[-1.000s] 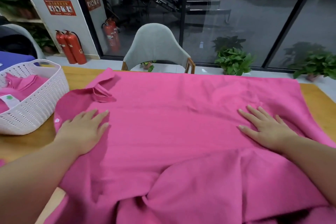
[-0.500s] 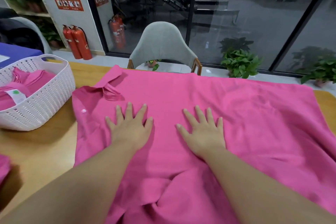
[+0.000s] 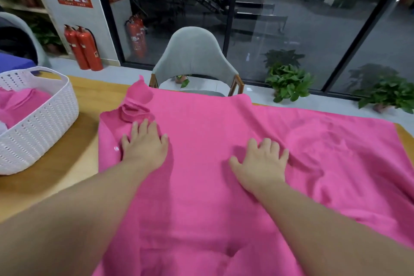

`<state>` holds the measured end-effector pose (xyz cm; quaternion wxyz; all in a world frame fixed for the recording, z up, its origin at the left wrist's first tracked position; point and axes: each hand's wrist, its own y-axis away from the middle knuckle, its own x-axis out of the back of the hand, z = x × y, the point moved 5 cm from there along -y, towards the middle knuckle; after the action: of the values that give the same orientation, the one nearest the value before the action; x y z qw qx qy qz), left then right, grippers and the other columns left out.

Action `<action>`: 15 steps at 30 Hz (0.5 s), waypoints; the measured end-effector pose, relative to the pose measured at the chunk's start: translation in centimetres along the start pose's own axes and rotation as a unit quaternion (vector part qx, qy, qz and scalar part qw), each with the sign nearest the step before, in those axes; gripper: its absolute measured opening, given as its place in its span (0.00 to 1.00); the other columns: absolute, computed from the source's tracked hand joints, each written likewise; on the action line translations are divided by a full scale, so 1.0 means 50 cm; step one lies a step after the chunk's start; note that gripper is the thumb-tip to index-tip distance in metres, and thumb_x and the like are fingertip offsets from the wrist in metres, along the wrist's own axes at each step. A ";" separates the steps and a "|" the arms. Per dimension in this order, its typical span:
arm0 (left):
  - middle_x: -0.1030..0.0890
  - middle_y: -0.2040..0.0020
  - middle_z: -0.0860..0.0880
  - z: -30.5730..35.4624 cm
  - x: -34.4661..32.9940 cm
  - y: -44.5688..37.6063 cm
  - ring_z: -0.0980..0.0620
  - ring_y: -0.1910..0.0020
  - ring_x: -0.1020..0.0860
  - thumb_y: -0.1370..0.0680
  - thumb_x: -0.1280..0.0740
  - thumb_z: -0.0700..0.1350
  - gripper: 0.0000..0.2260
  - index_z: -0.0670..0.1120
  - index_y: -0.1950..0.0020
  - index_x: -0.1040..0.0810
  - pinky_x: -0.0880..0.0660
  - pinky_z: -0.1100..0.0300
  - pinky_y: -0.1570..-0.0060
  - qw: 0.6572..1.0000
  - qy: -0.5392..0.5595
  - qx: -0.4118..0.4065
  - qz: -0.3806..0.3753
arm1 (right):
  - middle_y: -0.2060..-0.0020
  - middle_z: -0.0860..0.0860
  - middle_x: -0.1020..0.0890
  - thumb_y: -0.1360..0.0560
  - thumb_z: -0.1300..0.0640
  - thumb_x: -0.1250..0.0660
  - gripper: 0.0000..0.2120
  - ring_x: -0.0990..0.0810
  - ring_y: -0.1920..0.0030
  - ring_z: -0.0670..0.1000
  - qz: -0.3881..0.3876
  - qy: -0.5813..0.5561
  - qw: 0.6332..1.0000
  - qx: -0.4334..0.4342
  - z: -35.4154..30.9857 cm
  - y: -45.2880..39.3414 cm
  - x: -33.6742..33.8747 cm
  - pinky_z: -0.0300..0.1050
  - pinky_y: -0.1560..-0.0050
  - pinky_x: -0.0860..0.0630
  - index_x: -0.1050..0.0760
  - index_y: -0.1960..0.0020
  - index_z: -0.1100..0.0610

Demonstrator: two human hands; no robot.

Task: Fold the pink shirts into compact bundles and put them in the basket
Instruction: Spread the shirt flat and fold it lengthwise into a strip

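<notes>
Shirt (image 3: 224,132) cloth was pressed flat by both open hands, left hand (image 3: 143,148) and right hand (image 3: 259,161). Being soft and limp, it was judged best taken by its edges.

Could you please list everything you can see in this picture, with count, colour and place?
pink shirt: one, pink, spread flat over the table
basket: one, white, left on the table, pink clothing inside
table: one, wooden
chair: one, grey, behind the table
fire extinguishers: three, red, by the wall and window
potted plants: green, several on the floor by the window
left hand: flat on the shirt near the collar
right hand: flat on the shirt's middle
</notes>
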<state>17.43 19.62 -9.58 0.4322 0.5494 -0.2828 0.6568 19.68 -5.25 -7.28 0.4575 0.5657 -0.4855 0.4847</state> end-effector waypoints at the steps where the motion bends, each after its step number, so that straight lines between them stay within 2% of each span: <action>1: 0.51 0.21 0.48 -0.012 0.008 -0.024 0.46 0.23 0.56 0.18 0.50 0.51 0.23 0.48 0.23 0.46 0.53 0.40 0.28 1.000 -0.003 -0.008 -0.004 | 0.35 0.56 0.35 0.25 0.41 0.43 0.25 0.41 0.31 0.57 0.016 -0.011 1.000 0.017 -0.031 -0.021 0.005 0.61 0.27 0.49 0.34 0.35 0.55; 3: 0.52 0.21 0.50 -0.039 0.025 -0.068 0.46 0.23 0.57 0.17 0.51 0.51 0.22 0.52 0.23 0.46 0.54 0.36 0.29 1.000 -0.020 -0.014 -0.016 | 0.29 0.56 0.39 0.23 0.44 0.43 0.24 0.46 0.27 0.56 0.024 -0.063 0.994 0.083 -0.096 -0.058 0.001 0.57 0.26 0.50 0.35 0.32 0.56; 6: 0.53 0.21 0.51 -0.080 0.041 -0.117 0.45 0.23 0.58 0.18 0.53 0.57 0.23 0.58 0.23 0.48 0.57 0.32 0.31 0.999 -0.038 -0.007 -0.036 | 0.23 0.50 0.49 0.21 0.44 0.48 0.26 0.58 0.23 0.52 -0.015 -0.087 0.981 0.171 -0.158 -0.078 -0.032 0.56 0.25 0.61 0.45 0.25 0.48; 11: 0.54 0.21 0.55 -0.111 0.034 -0.142 0.48 0.23 0.58 0.20 0.54 0.63 0.23 0.64 0.24 0.51 0.54 0.33 0.31 0.997 -0.066 -0.025 0.005 | 0.23 0.46 0.56 0.21 0.40 0.54 0.27 0.62 0.24 0.50 -0.049 -0.038 0.982 0.176 -0.160 -0.083 -0.070 0.58 0.26 0.64 0.54 0.23 0.41; 15: 0.57 0.21 0.55 -0.114 0.038 -0.148 0.47 0.23 0.60 0.22 0.56 0.66 0.26 0.65 0.25 0.56 0.54 0.34 0.30 0.995 -0.089 -0.028 -0.016 | 0.23 0.46 0.58 0.21 0.39 0.56 0.28 0.64 0.24 0.50 -0.054 -0.021 0.983 0.172 -0.160 -0.081 -0.066 0.58 0.26 0.65 0.58 0.23 0.41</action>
<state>21.16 28.37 -9.86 0.4309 0.5981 -0.3296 0.5899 22.65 3.45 -9.84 0.3687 0.6710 -0.3734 0.5238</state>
